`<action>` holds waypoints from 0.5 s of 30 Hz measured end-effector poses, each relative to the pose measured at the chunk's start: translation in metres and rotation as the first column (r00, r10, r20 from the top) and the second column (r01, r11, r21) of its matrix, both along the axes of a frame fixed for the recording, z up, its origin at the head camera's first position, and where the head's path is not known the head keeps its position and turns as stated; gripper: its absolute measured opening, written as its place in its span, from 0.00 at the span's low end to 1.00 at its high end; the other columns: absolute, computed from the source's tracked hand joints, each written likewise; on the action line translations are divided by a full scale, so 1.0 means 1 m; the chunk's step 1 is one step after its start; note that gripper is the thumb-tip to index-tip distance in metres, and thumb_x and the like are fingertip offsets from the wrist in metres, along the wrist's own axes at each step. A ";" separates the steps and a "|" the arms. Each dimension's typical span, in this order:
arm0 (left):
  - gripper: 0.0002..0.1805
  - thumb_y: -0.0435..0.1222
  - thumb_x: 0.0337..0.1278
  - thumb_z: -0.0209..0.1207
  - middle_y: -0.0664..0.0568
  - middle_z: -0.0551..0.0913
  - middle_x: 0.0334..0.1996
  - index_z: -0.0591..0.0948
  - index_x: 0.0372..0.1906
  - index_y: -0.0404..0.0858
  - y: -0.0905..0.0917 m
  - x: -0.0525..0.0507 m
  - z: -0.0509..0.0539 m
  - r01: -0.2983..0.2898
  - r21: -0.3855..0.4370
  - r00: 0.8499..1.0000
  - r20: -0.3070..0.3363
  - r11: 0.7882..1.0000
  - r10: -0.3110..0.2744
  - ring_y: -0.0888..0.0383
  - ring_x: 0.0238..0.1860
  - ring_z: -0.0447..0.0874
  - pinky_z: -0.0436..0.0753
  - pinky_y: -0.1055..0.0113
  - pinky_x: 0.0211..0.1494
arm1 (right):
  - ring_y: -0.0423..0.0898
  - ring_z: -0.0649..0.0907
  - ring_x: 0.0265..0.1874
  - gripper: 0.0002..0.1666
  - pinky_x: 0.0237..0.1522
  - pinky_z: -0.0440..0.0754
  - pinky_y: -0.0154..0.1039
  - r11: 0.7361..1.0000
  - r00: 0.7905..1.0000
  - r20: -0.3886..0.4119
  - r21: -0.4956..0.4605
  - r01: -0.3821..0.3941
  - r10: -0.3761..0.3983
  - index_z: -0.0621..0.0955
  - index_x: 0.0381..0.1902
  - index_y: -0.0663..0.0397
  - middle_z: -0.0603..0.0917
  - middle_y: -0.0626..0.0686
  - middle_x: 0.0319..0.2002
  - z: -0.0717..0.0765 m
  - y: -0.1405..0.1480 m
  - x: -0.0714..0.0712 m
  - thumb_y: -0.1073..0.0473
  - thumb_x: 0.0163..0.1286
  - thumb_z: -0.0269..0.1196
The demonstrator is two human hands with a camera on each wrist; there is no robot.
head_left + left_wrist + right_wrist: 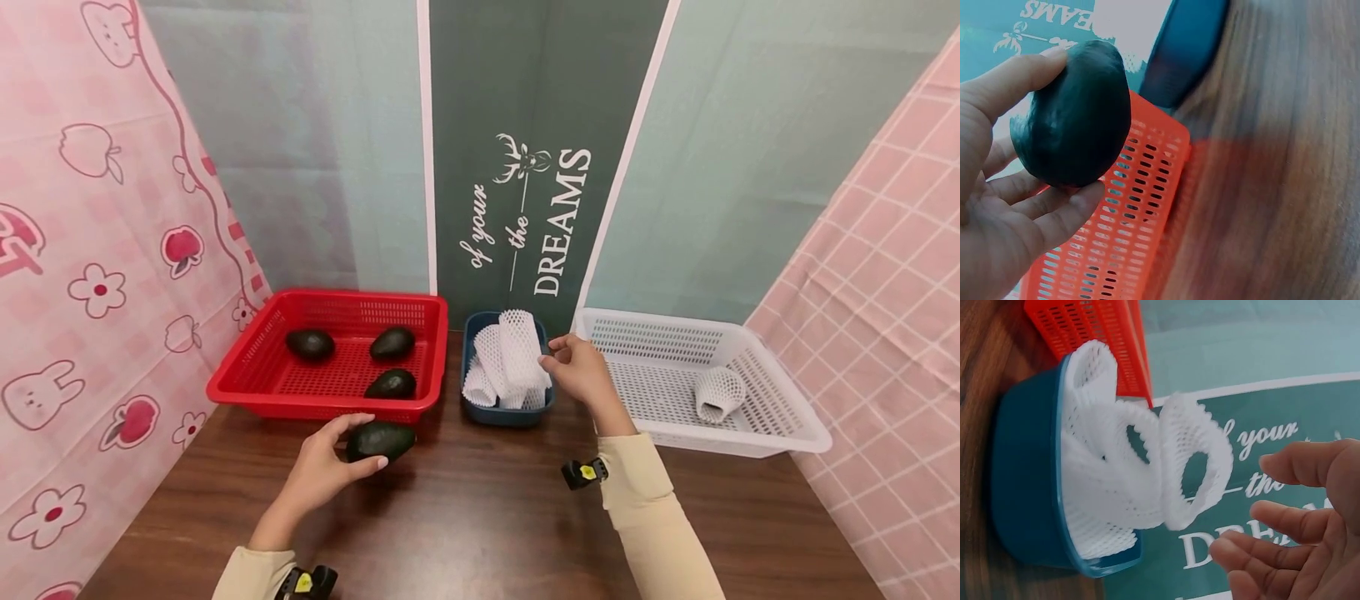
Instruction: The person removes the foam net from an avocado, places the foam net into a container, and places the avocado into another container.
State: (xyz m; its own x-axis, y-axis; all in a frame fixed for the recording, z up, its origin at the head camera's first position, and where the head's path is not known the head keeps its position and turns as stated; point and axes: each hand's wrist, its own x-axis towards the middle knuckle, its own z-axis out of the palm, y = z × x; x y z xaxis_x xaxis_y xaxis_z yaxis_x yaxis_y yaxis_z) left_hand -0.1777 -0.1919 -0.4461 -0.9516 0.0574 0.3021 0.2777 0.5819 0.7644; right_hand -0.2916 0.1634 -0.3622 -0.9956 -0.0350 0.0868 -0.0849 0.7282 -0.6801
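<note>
In the head view my left hand (322,460) holds a dark green avocado (381,442) in front of the red basket (330,411). The left wrist view shows the thumb and fingers curled around that avocado (1079,119). My right hand (581,371) is at the right side of a small blue bin (504,417) filled with white foam net sleeves (517,350). Seen from the right wrist, the hand (1297,525) has its fingers loosely bent and apart from the nearest foam net sleeve (1175,462), holding nothing.
Three avocados (311,344) lie in the red basket on the left. To the right, a white basket (637,396) contains one item in a foam net (720,393). Brown wood table (480,508) runs along the front; printed cloth (360,150) hangs behind and at both sides.
</note>
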 end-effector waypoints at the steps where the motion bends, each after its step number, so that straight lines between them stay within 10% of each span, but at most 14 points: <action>1: 0.32 0.40 0.33 0.76 0.54 0.81 0.45 0.78 0.51 0.40 0.000 0.000 0.001 0.002 0.001 1.000 0.000 1.000 -0.002 0.57 0.40 0.79 0.78 0.60 0.42 | 0.57 0.78 0.41 0.22 0.42 0.76 0.51 1.000 1.000 0.003 0.013 -0.011 0.011 0.76 0.50 0.65 0.79 0.64 0.42 0.002 -0.001 0.002 0.55 0.63 0.62; 15: 0.31 0.43 0.35 0.75 0.54 0.81 0.43 0.79 0.50 0.41 0.001 0.000 0.017 -0.020 0.035 1.000 -0.012 0.999 0.021 0.58 0.37 0.77 0.77 0.63 0.38 | 0.55 0.79 0.37 0.26 0.38 0.76 0.50 0.986 0.991 -0.083 0.140 -0.091 0.104 0.76 0.52 0.62 0.80 0.60 0.38 0.012 -0.022 0.032 0.54 0.59 0.65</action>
State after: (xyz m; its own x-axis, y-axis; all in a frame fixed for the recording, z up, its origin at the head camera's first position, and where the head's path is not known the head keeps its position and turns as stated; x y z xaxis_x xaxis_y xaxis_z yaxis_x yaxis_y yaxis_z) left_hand -0.1775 -0.1906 -0.4294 -0.9486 0.0271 0.3152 0.2755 0.5604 0.7810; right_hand -0.2601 0.1418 -0.3503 -0.9753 -0.1492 0.1629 -0.2160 0.7986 -0.5617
